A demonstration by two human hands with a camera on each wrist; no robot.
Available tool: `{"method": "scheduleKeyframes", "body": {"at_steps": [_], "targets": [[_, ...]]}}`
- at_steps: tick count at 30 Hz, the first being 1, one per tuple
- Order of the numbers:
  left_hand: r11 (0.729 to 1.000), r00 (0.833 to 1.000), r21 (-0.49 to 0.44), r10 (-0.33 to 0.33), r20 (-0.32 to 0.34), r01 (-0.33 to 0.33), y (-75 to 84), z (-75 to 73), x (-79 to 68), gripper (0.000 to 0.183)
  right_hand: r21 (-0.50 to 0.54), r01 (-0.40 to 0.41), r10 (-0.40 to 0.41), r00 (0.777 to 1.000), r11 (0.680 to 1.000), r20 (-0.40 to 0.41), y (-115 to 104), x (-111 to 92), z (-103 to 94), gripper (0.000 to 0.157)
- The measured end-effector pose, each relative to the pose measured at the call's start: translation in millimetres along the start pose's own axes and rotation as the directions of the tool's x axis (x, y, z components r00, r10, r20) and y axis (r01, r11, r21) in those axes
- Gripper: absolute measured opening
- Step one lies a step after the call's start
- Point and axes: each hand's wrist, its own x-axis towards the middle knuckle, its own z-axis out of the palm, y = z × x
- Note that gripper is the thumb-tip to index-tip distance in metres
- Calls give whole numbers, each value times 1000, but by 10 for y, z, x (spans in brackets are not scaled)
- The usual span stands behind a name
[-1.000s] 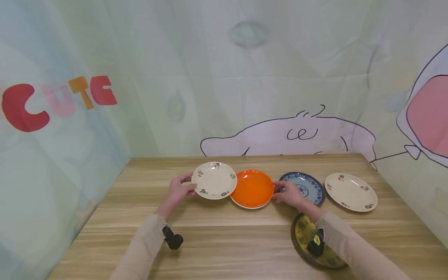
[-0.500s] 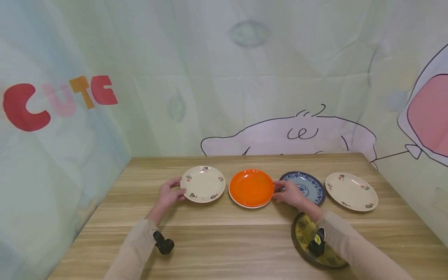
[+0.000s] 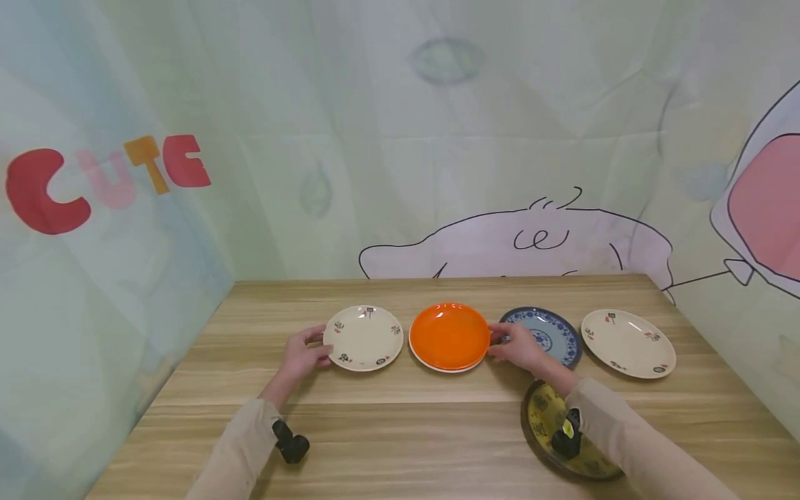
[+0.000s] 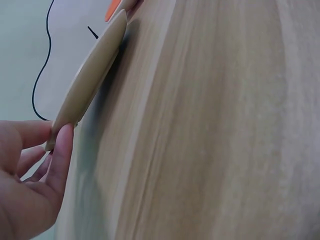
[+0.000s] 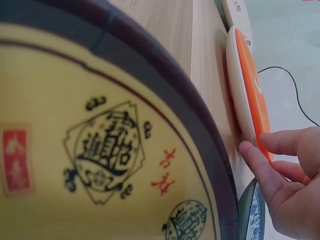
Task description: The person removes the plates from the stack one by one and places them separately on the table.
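Note:
My left hand (image 3: 303, 355) pinches the left rim of a cream plate (image 3: 363, 339) with small printed motifs. In the left wrist view that plate (image 4: 90, 72) shows edge-on over a shadow, thumb on one face and fingers on the other; whether its base touches the table cannot be told. To its right, an orange plate (image 3: 450, 336) is stacked on a pale plate (image 3: 431, 367), whose rim peeks out below. At the right edge of this stack my right hand (image 3: 515, 346) holds the rim between thumb and fingers, as the right wrist view shows at the orange plate (image 5: 252, 85).
Partly behind the right hand lies a blue patterned plate (image 3: 556, 333). A second cream plate (image 3: 628, 344) sits at the far right. Under the right forearm is a yellow plate with a dark rim (image 3: 544, 417). The wooden table (image 3: 400, 430) meets a printed curtain (image 3: 300, 173) behind.
My left hand has drawn the cream plate left, off the edge of the orange stack, and then lowered it toward the table. The right hand stays at the orange plate's rim.

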Motion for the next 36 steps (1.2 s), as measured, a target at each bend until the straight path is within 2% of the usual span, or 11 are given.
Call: {"method": "scheduleKeyframes", "body": {"at_steps": [15,29,36], "targets": [[998,999,49,-42,23,41,-73,20,-1,53,-4,-17,17,1000,1000,3,11,24,17,51],[995,997,97,-20,68,14,-115,-1,6,53,26,-53,52,999,998,8,29,13,8,48],[988,997,154,-39,73,27,-87,-33,8,52,38,-71,70,998,997,6,30,22,11,49]]}}
